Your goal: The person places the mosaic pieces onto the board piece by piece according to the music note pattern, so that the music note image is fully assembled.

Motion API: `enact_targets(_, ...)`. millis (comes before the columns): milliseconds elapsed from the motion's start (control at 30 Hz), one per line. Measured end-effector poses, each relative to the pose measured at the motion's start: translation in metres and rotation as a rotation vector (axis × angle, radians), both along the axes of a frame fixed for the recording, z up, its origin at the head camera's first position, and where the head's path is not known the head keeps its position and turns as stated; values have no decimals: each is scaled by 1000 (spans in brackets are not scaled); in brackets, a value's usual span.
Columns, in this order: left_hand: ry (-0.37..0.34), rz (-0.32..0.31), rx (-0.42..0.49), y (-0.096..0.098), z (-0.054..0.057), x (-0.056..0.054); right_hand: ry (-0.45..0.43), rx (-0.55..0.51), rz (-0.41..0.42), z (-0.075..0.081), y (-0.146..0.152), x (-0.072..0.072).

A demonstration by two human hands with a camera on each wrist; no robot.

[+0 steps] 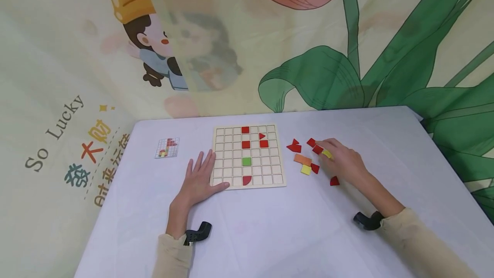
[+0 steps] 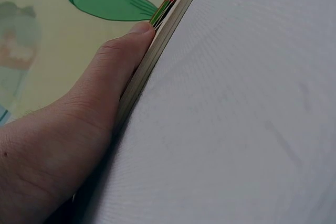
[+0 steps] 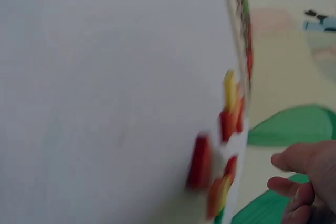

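A pale gridded board [image 1: 227,163] lies flat on the table. Its cells hold red squares [image 1: 245,144], a small red triangle [image 1: 262,136], a green square [image 1: 246,161] and a red quarter-round [image 1: 247,180]. My left hand [image 1: 196,183] rests spread at the board's left side, the thumb along its front edge. To the right, my right hand [image 1: 345,162] is over loose pieces, its fingertips near a red square [image 1: 317,149] and a yellow piece [image 1: 327,153]. In the right wrist view no piece shows between the fingers of that hand [image 3: 310,182].
Loose beside the board lie an orange rectangle [image 1: 302,159], a yellow square [image 1: 305,169] and several red pieces, one red piece [image 1: 334,181] under the right wrist. A small pattern card [image 1: 167,148] is left of the board. A printed curtain [image 1: 231,98] hangs behind the white table [image 1: 251,235].
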State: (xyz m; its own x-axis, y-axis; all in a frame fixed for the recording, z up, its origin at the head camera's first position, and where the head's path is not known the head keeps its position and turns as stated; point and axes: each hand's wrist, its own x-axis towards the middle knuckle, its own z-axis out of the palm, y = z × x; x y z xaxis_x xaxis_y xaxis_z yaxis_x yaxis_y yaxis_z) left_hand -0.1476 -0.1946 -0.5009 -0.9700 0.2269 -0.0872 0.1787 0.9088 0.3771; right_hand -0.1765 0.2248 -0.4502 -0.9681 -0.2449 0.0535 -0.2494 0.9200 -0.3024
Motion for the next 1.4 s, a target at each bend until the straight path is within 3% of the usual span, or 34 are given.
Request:
enact_targets(167, 3, -4, -1, 1, -1, -1, -53, 26, -22, -9, 30, -15)
enact_targets(433, 22, -8, 5, -1, -3, 0, -51, 73, 126, -12, 48, -22)
enact_targets(533, 21, -3, 0, -1, -4, -1, -46, 89, 145, -11, 48, -23)
enact_targets(933, 2, -5, -11, -2, -6, -2, -77, 108, 78, -17, 51, -32)
enact_targets(1400, 6, -10, -8, 0, -6, -2, -159, 90, 77, -12, 52, -34)
